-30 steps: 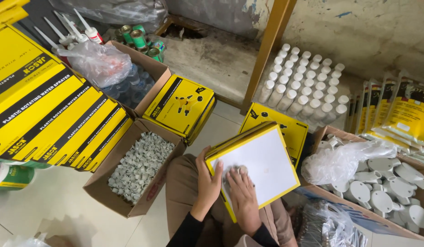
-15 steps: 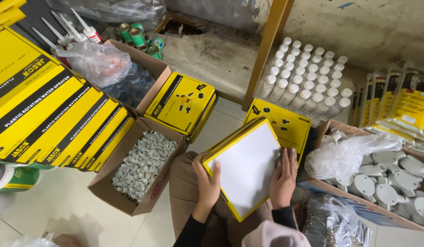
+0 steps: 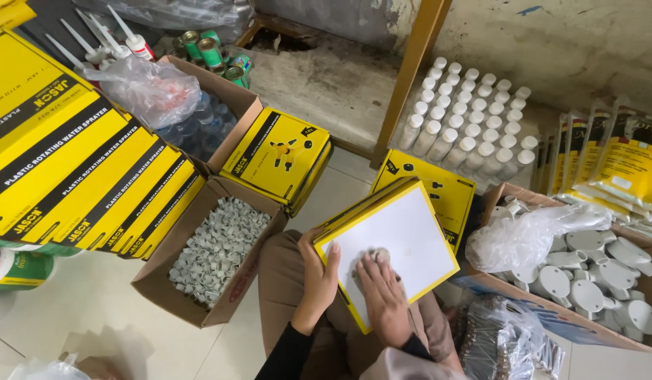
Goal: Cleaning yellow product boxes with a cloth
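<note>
A row of long yellow cartons (image 3: pixel 79 176) with black bands is stacked at the left and fills the largest part of the view. At the lower right an open brown box (image 3: pixel 551 309) is seen, filled with white round plastic parts (image 3: pixel 593 271) and a clear bag (image 3: pixel 533 229). A second open box (image 3: pixel 206 260) of small grey clips is set at the centre left, touching the cartons. Behind it, a third box (image 3: pixel 234 98) is taken up by a plastic bag of bottles (image 3: pixel 153 91). White capped bottles (image 3: pixel 473 119) are ranked in rows on the floor at the upper right, with yellow pouches (image 3: pixel 621 162) leaned beside them. A pile of flat yellow boxes (image 3: pixel 280 155) is laid on the floor by the third box.

A flat yellow box (image 3: pixel 400 243) with a white face is held tilted over the lap, in front of another yellow box (image 3: pixel 445 193) lying behind it. Its left edge is gripped by the left hand (image 3: pixel 319 278), the thumb laid on the white face and the fingers wrapped behind. The right hand (image 3: pixel 382 299) is laid on the white face with its fingers close together, pressed over a small greyish wad (image 3: pixel 371 257), possibly a cloth; it is too blurred to be told for sure.
</note>
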